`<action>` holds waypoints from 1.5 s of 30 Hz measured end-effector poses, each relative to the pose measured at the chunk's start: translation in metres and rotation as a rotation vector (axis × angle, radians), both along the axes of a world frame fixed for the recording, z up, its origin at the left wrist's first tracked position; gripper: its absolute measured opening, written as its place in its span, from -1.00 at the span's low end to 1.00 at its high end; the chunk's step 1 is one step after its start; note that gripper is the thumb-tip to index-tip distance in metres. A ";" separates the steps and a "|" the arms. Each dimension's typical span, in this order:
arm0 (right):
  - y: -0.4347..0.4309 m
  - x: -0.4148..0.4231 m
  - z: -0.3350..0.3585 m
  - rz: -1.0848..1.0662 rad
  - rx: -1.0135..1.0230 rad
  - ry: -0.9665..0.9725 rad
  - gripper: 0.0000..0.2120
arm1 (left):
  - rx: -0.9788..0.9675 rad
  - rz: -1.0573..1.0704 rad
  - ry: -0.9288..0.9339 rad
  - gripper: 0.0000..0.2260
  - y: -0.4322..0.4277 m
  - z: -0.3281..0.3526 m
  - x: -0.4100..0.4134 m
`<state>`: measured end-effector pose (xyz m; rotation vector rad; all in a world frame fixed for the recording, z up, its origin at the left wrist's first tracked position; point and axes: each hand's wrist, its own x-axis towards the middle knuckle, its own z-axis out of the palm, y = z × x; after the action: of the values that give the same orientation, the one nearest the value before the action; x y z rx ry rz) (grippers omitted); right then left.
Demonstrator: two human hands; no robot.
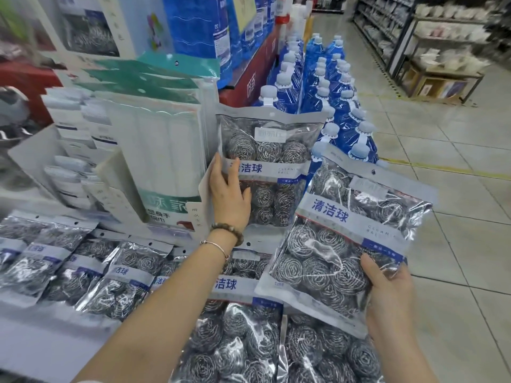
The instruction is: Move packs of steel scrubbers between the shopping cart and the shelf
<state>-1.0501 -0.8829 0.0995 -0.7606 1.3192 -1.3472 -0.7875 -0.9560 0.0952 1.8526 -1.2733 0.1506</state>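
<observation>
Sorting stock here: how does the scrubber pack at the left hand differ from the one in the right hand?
The upright pack stands on end at the shelf; the tilted pack is held up, slanting above the flat packs. The left hand rests against the upright pack; the right hand grips the tilted pack's lower corner. Both show the same blue-grey label and steel balls.

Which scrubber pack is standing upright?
The upright pack is the one the left hand touches, beside the white cloths; the tilted pack is in the right hand, the flat packs lie below.
</observation>
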 end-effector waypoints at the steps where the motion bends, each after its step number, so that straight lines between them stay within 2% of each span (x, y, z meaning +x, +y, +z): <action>1: -0.002 0.004 0.003 0.008 -0.016 -0.008 -0.67 | -0.030 -0.005 0.009 -0.45 0.004 0.000 0.000; 3: -0.009 0.012 0.008 0.028 -0.064 0.018 -0.64 | -0.082 -0.024 0.080 -0.52 0.014 0.001 -0.001; 4: -0.012 0.017 0.010 0.041 -0.094 0.034 -0.62 | -0.092 -0.085 0.180 -0.57 0.022 0.003 -0.002; 7: -0.025 0.034 0.011 0.120 -0.186 0.089 -0.67 | 0.019 -0.392 0.648 -0.64 0.052 0.016 -0.009; 10: -0.039 0.056 0.011 0.212 -0.249 0.162 -0.68 | 0.186 -0.489 0.735 -0.52 0.066 0.021 -0.008; 13: -0.052 0.078 0.012 0.298 -0.300 0.225 -0.68 | 0.187 -0.397 0.775 -0.45 0.063 0.021 -0.001; 17: -0.074 0.100 0.015 0.426 -0.351 0.301 -0.63 | 0.127 -0.211 0.693 -0.44 0.056 0.020 0.008; 23: -0.104 0.109 0.008 0.564 -0.320 0.435 -0.45 | 0.077 -0.008 0.564 -0.45 0.048 0.012 0.005; 28: -0.111 0.109 -0.005 0.521 -0.326 0.532 -0.46 | 0.077 0.039 0.488 -0.43 0.038 -0.003 0.003; 32: -0.111 0.111 -0.016 0.417 -0.293 0.548 -0.23 | 0.134 0.060 0.400 -0.41 0.036 -0.012 0.003; 35: -0.111 0.113 -0.019 0.470 -0.309 0.563 -0.10 | 0.163 0.044 0.333 -0.32 0.037 -0.014 0.001; 38: -0.112 0.113 -0.022 0.393 -0.318 0.606 0.01 | 0.185 0.032 0.219 -0.22 0.045 -0.018 -0.006; 42: -0.114 0.115 -0.025 0.448 -0.198 0.476 0.14 | 0.229 0.006 -0.036 -0.17 0.053 -0.029 -0.012; 45: -0.116 0.118 -0.026 0.516 -0.157 0.430 0.07 | 0.342 -0.032 -0.008 -0.20 0.052 -0.028 -0.011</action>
<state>-0.9324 -0.9992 0.0732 -1.4484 1.2254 -0.9022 -0.7986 -0.9037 0.0676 2.1177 -1.3999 -0.0831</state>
